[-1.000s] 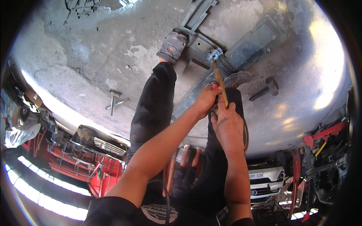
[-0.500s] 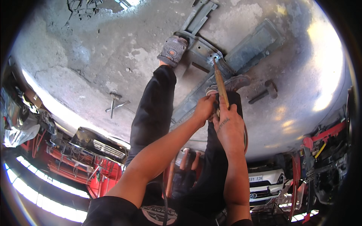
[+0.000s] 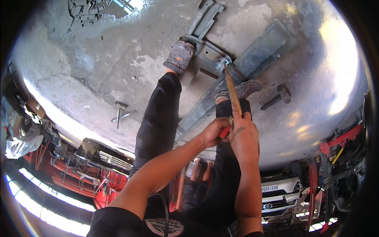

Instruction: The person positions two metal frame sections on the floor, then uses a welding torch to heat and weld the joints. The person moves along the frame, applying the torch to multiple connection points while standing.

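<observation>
View: head.
Right hand (image 3: 244, 136): clamped on the rear of the torch, index finger laid along the handle.
Left hand (image 3: 214, 132): fingers closed on a red object (image 3: 225, 132), just beside the right hand.
Torch (image 3: 232, 89): brass-coloured, between the right hand and the frame; tip at a holed plate of the frame, bluish-white glow there. Tip contact cannot be told.
Frame (image 3: 209, 51): grey metal, on the floor (image 3: 94, 75), beyond the hands.
Shoes: left (image 3: 179, 57) at the frame's near edge; right (image 3: 249, 87) near the torch.
Hammer (image 3: 283, 94): on the floor, right of the right shoe.
</observation>
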Motion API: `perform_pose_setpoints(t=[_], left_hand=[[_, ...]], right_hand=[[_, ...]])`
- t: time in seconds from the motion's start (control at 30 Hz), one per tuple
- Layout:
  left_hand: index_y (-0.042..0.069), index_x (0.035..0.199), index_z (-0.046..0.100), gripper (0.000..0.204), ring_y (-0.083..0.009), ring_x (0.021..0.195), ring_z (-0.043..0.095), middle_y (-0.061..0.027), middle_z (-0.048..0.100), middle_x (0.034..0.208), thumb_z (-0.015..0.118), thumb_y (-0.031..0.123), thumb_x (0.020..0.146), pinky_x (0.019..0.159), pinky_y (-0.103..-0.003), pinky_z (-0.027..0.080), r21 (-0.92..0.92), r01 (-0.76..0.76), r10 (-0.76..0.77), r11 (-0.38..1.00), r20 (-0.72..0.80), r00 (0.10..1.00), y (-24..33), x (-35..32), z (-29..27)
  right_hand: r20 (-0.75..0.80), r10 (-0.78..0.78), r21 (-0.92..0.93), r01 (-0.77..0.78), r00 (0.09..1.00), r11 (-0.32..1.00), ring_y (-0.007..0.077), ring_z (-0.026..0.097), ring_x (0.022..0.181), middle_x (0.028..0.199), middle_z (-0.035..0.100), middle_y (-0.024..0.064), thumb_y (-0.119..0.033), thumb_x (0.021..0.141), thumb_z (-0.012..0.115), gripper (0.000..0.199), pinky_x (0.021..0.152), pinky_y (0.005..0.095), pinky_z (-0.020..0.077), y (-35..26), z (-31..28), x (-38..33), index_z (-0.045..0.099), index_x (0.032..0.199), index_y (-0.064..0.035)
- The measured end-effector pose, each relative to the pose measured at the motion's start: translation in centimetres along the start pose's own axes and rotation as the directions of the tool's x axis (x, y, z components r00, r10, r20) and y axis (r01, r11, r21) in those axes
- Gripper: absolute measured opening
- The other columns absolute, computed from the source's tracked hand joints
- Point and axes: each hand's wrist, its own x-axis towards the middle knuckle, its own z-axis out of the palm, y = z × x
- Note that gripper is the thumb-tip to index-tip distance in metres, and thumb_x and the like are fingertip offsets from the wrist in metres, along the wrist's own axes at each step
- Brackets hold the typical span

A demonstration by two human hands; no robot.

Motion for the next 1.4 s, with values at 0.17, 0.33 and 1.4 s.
perform_pose_setpoints(t=[0.17,0.33,1.4], left_hand=[[0.006,0.099,0.063,0.010,-0.0142,0.065,0.061,-0.0046,0.064,0.083,0.055,0.011,0.096,0.052,-0.028,0.045,-0.003,-0.006,0.006,1.000,0.017,1.000,0.1,-0.2,0.3],[0.007,0.098,0.063,0.013,-0.0141,0.067,0.062,-0.0039,0.063,0.083,0.053,0.013,0.098,0.054,-0.028,0.047,-0.026,-0.007,0.006,1.000,-0.015,1.000,-0.3,0.1,0.3],[0.006,0.103,0.064,0.021,-0.0151,0.063,0.058,-0.0056,0.062,0.082,0.047,0.016,0.098,0.053,-0.029,0.044,0.045,0.018,-0.017,0.999,-0.035,0.999,0.4,0.0,0.9]], right_hand=[[-0.016,-0.038,-0.044,0.038,0.999,0.998,0.0399,0.070,0.089,0.107,0.059,0.0234,-0.005,0.083,0.071,0.072,0.080,0.0453,0.0573,0.4,0.2,0.1,0.045,0.150,-0.0063],[-0.004,0.016,0.004,-0.016,1.000,1.000,0.0409,0.068,0.093,0.107,0.061,0.0232,-0.015,0.087,0.072,0.066,0.083,0.0486,0.0557,-0.1,0.1,0.2,0.050,0.149,-0.0098],[-0.004,0.019,-0.002,-0.019,1.000,1.000,0.0413,0.069,0.091,0.105,0.061,0.0232,-0.021,0.091,0.070,0.062,0.083,0.0485,0.0560,-0.4,-0.1,0.3,0.050,0.148,-0.0076]])
